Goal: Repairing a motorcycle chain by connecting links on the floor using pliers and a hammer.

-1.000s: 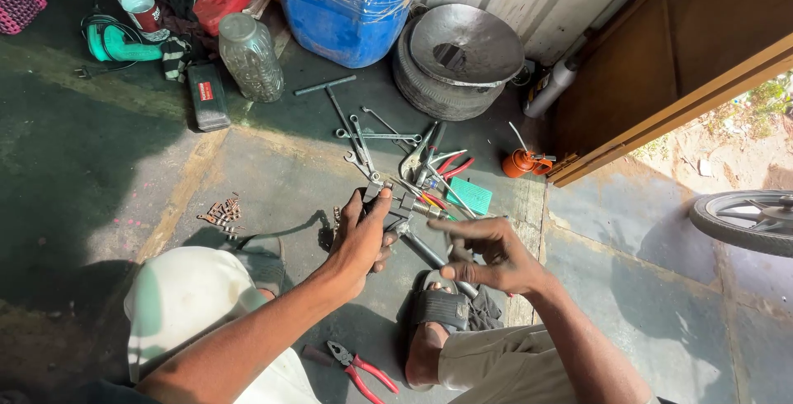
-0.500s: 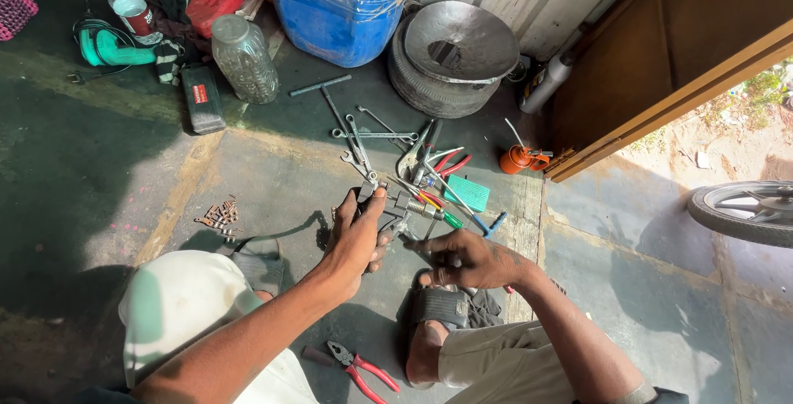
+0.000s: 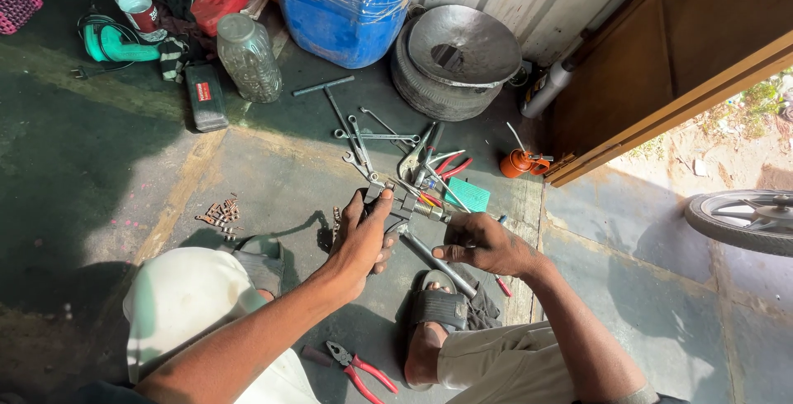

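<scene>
Steel wrenches (image 3: 363,141) beyond both hands (image 3: 363,235)

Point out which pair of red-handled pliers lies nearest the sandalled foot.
The red-handled pliers on the floor beside the sandalled foot, between it and the left forearm. The other red-handled pair lies farther off in the tool pile, beyond both hands.
</scene>
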